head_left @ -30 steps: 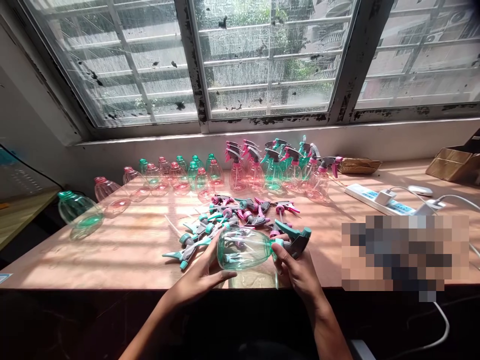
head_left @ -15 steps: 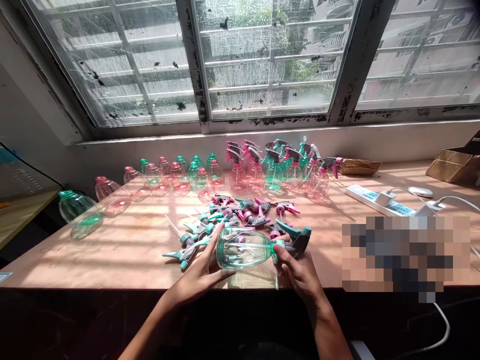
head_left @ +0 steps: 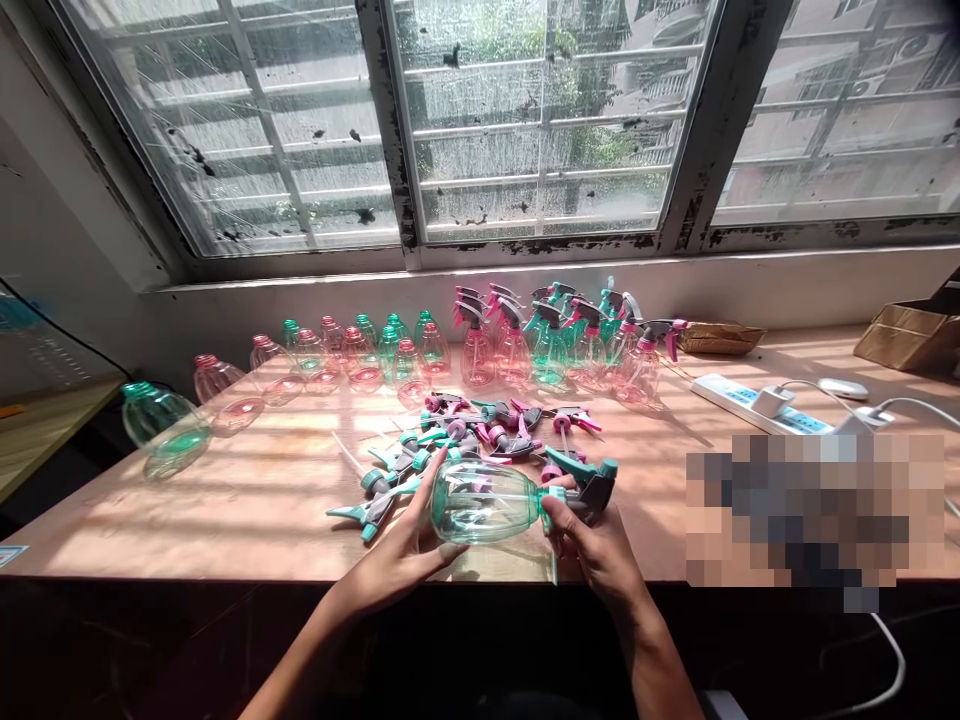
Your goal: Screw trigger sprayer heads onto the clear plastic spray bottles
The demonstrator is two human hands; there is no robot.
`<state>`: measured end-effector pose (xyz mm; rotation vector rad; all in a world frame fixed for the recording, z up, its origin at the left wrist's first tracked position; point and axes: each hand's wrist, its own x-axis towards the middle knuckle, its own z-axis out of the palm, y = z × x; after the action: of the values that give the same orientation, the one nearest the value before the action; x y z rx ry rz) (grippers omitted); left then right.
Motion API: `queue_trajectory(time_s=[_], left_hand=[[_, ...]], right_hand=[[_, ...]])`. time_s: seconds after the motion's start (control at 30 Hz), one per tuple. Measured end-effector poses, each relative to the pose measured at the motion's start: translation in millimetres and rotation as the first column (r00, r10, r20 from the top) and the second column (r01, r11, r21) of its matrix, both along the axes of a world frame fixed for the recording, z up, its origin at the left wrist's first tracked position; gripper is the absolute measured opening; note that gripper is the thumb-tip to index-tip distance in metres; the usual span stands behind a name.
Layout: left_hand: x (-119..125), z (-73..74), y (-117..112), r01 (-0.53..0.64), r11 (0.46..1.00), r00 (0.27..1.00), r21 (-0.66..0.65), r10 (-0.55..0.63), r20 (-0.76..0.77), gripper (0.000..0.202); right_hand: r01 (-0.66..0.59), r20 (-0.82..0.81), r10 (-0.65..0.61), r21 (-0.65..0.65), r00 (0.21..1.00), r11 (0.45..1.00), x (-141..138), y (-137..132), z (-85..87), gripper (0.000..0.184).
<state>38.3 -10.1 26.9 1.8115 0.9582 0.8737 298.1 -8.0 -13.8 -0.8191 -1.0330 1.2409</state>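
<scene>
A clear green spray bottle (head_left: 484, 503) lies sideways in the air between my hands, its base to the left. My left hand (head_left: 409, 545) grips the base end, with fingers behind it and the thumb below. At the neck, my right hand (head_left: 589, 540) pinches the green collar of the trigger sprayer head (head_left: 589, 480), which sits on the bottle's mouth. The dip tube shows inside the bottle. Just beyond lies a pile of loose trigger sprayer heads (head_left: 420, 455), grey with green or pink parts, partly hidden by the bottle and my left hand.
Open-topped pink and green bottles (head_left: 360, 355) stand at the back left, one green bottle (head_left: 165, 425) near the left edge. Bottles with sprayers (head_left: 551, 345) stand below the window. A power strip (head_left: 757, 400) with cables, a brown paper packet (head_left: 720, 337) and a blurred patch are at right.
Both hands keep their hold on the spray bottle. The bottle and sprayer head have shifted very slightly left; the view has moved a little.
</scene>
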Motion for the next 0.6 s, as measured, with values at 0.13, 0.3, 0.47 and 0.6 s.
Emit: queue_trajectory(time_s=[0.13,0.3,0.47,0.6], left_hand=[[-3.8,-4.4,2.5,-0.012,0.997,0.999,-0.072,0.008,-0.053,0.098],[-2.6,-1.1,2.2,-0.041,0.997,0.997,-0.063,0.036,-0.07,0.099],[0.9,1.9,0.4,-0.002,0.999,1.0,-0.043,0.001,-0.025,0.107],[-1.8,-2.3,1.4,-0.024,0.999,0.998,-0.042,0.022,-0.058,0.105]], right_hand=[[0.001,0.005,0.0,-0.013,1.0,1.0,-0.7,-2.9,5.8,0.036],[0.009,0.035,-0.008,-0.01,0.999,1.0,0.4,-3.2,6.5,0.038],[0.042,0.041,-0.042,-0.008,0.998,0.999,-0.2,-1.4,4.0,0.041],[0.064,0.039,-0.064,-0.008,0.997,0.998,-2.2,-3.0,6.5,0.041]])
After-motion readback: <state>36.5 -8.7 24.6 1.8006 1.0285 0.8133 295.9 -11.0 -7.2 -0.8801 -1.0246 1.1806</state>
